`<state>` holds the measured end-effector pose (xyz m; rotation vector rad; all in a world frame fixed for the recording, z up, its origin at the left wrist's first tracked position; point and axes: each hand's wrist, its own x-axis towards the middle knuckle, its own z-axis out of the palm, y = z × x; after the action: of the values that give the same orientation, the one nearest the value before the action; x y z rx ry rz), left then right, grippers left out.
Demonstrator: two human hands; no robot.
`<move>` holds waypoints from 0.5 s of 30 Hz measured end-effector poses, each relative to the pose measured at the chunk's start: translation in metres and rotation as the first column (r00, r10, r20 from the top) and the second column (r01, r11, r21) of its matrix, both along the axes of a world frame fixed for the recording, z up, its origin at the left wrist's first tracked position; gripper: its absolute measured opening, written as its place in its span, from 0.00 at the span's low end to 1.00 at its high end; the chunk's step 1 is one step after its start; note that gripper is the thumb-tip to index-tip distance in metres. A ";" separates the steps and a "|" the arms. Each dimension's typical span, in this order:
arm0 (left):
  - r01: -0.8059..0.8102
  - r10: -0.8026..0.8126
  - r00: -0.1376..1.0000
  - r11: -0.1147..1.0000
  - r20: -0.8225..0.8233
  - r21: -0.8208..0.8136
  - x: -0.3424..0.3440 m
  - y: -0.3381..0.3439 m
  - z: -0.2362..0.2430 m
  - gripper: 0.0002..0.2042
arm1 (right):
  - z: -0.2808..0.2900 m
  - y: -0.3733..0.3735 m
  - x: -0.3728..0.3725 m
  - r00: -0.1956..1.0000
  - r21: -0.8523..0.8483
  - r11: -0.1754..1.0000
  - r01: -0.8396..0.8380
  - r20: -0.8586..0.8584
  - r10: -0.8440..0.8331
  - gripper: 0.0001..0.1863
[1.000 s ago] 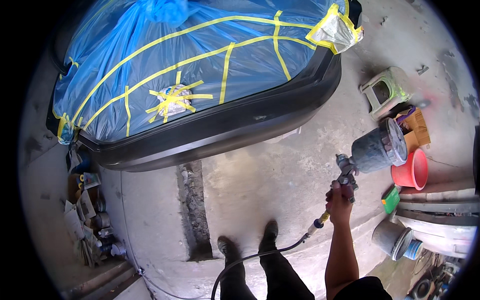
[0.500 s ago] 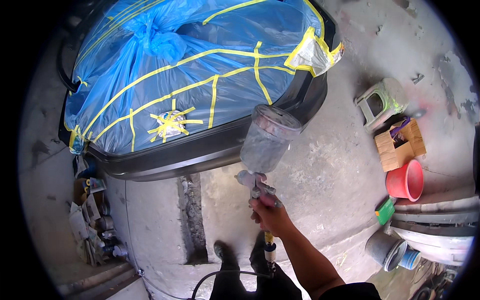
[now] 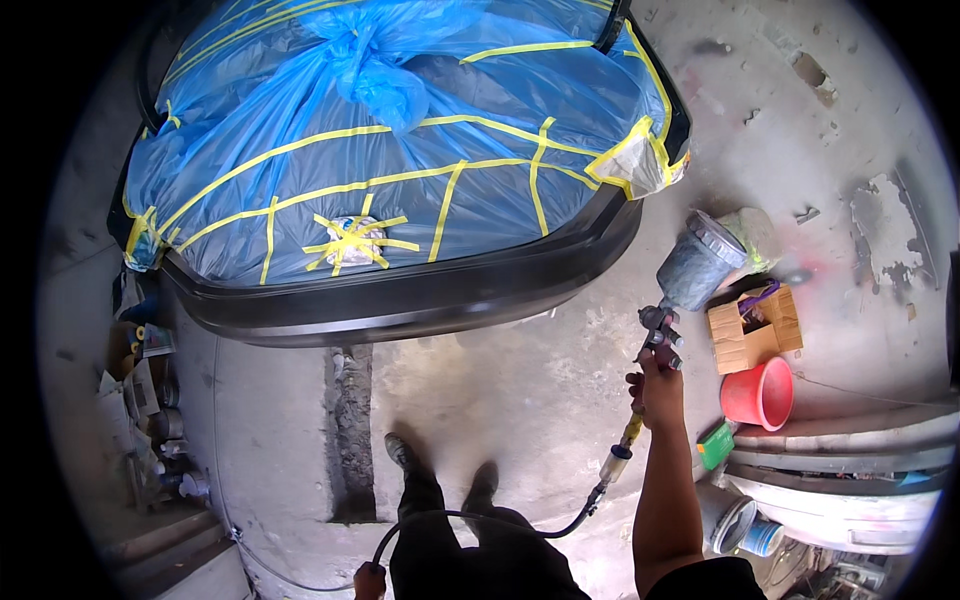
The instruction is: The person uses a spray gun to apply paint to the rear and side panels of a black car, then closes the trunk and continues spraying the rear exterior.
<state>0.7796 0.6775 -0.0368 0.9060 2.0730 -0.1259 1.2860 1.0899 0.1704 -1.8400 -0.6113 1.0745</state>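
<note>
The right hand [image 3: 660,392] is closed around the handle of a spray gun [image 3: 657,328], which is held over the floor [image 3: 520,400] to the right of the dark bumper [image 3: 420,312] and clear of it. The gun's grey cup [image 3: 692,270] is fitted to its top and partly hides a stool [image 3: 760,238] from view. A dark hose [image 3: 470,516] runs from the handle across the person's legs [image 3: 430,550] to the left hand [image 3: 370,581], which grips it at the lower edge of view.

Above the bumper, blue plastic sheeting [image 3: 300,215] is gathered in a bunch and secured with yellow tape [image 3: 448,212]. On the right side, a cardboard box [image 3: 735,347], a red bucket [image 3: 738,396] and a green box [image 3: 716,446] are near one another. The contents of the cup cannot be determined.
</note>
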 end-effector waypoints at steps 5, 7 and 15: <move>0.063 -0.062 0.998 0.997 0.030 -0.034 -0.011 0.044 -0.006 0.13 | -0.005 0.016 -0.048 0.990 -0.071 0.994 -0.086 0.107 0.094 0.11; 0.107 -0.107 0.994 0.994 0.014 0.024 -0.046 0.065 -0.002 0.13 | -0.008 0.023 -0.102 0.984 -0.035 0.990 -0.139 0.105 0.142 0.12; 0.148 -0.149 0.988 0.988 -0.025 -0.032 -0.131 0.102 -0.010 0.11 | 0.000 0.029 -0.242 0.878 -0.066 0.898 -0.435 -0.253 0.407 0.11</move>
<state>0.6488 0.7792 -0.0471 1.0453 2.0216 -0.2499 1.0442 1.1189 0.1700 -1.6839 -0.8453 1.6255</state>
